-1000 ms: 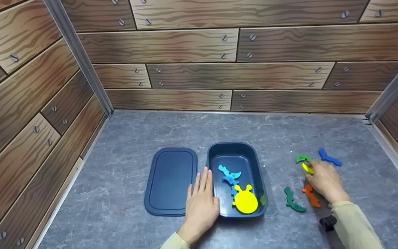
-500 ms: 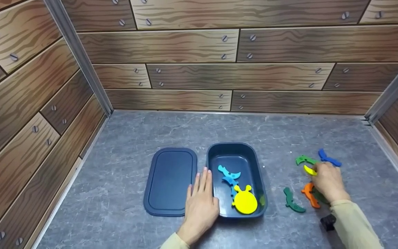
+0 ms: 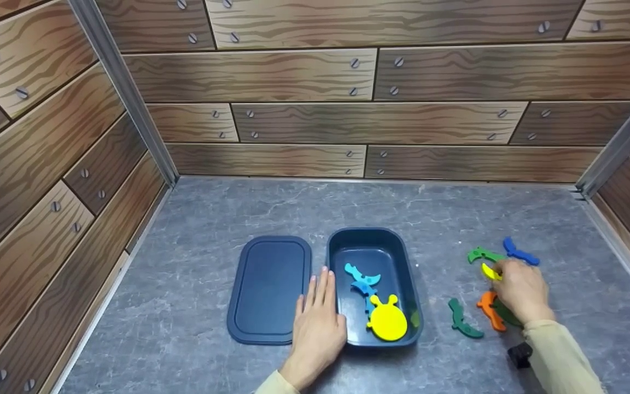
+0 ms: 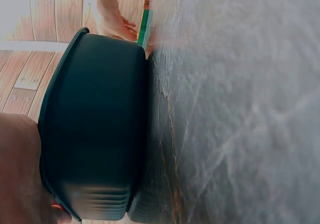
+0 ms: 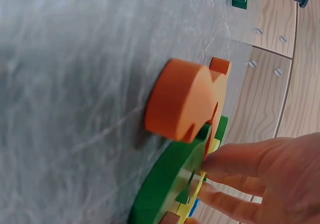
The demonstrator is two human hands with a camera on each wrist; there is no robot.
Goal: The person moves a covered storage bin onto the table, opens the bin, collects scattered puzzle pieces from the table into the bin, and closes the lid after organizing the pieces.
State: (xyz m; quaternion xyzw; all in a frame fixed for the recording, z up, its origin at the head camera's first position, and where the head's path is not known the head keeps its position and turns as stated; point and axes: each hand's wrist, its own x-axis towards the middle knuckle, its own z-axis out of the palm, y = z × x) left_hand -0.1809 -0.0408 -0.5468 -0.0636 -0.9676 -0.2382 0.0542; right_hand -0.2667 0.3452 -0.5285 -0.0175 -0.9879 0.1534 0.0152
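Observation:
My left hand (image 3: 318, 328) rests along the left side of a dark blue box (image 3: 367, 233), fingers straight. In the left wrist view the hand (image 4: 22, 169) lies against the box rim (image 4: 42, 119). On the right, my right hand (image 3: 524, 290) pinches a yellow curved toy piece (image 3: 490, 272), mostly hidden by the fingers. Around it lie an orange piece (image 3: 491, 312), a dark green piece (image 3: 506, 316) partly under the hand, a lighter green piece (image 3: 483, 254) and a blue piece (image 3: 520, 255). The right wrist view shows thumb and fingers close above the orange piece (image 5: 190, 101) and green piece (image 5: 167, 179).
Inside the box lie a yellow round animal-shaped piece (image 3: 388, 322), a light blue piece (image 3: 364, 275) and a blue piece (image 3: 367, 290). A dark blue lid (image 3: 268, 290) lies flat to the left. Another green curved piece (image 3: 464, 320) sits between box and right hand. Wood-patterned walls enclose the table.
My right hand has shifted slightly right and towards me, with the yellow piece moving a little too. More of the dark green piece beneath it shows. The left hand stays put.

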